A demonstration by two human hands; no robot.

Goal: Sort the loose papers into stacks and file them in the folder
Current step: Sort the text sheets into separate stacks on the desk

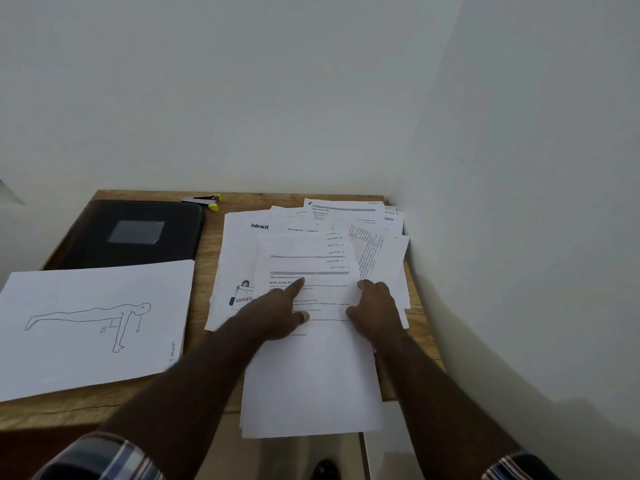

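Both hands are down on the paper now. Left hand (280, 308) has its index finger stretched out straight, tip pressing the printed top sheet (311, 341), thumb out to the side, gripping nothing. Right hand (375, 311) lies just beside it with fingers loosely bent, resting on the right edge of that same sheet; whether the fingertips tuck under the edge, I cannot tell.

Under and beyond both hands fans the loose pile (346, 230), sheets overlapping at odd angles, handwritten section labels showing at their top corners. Near edge of the top sheet overhangs the bench (207, 244) toward the person. Well off to the left of the left hand lies a single sheet with a push-up drawing (93, 323), and beyond that the black folder (135, 233), closed, with a small stapler (204, 200) near its far corner.

Paper like this looks light, floppy and slick, so a sheet should slide rather than lift. Best bet, I'd say: pin the pile with one hand, peel the top sheet by its free right edge or the overhanging near edge.
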